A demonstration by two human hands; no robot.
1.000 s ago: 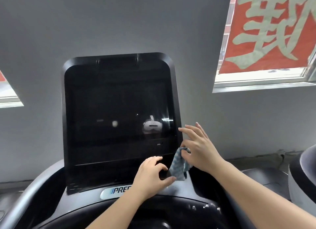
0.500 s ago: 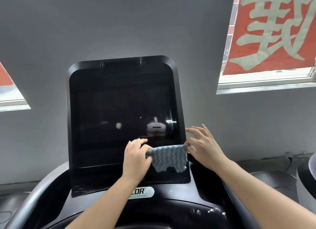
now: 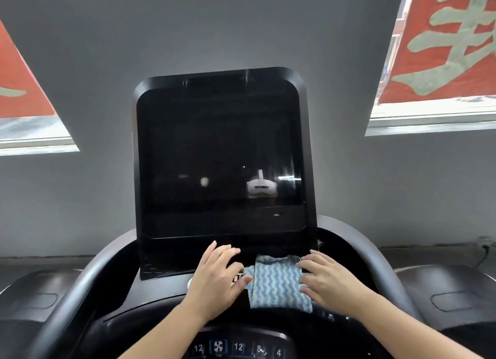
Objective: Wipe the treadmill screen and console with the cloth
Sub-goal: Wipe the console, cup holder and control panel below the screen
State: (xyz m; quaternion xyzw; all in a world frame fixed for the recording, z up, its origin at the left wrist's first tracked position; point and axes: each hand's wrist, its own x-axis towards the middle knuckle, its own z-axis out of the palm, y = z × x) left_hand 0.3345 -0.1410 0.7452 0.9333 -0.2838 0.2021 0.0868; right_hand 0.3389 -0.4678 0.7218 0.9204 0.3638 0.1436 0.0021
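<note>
The treadmill's tall black screen [image 3: 220, 157] stands upright in front of me, dark and reflecting a white headset. Below it the black console [image 3: 161, 299] slopes toward me, with lit number keys [image 3: 237, 348] at the bottom edge. A blue-and-white wavy-striped cloth [image 3: 277, 283] lies spread flat on the console just under the screen's lower right corner. My left hand [image 3: 217, 275] rests on the cloth's left edge, fingers slightly bent. My right hand [image 3: 327, 278] presses on its right edge, fingers stretched out flat.
Curved grey handrails [image 3: 88, 275] sweep round both sides of the console. A grey wall [image 3: 214, 31] rises behind the screen, with windows and red banners [image 3: 440, 50] at left and right. Another machine's dark deck [image 3: 451, 297] lies to the right.
The cloth was bunched between my hands, then held stretched against the screen's lower edge. Now it lies flat on the console, and both hands have dropped with it. The view has tilted down.
</note>
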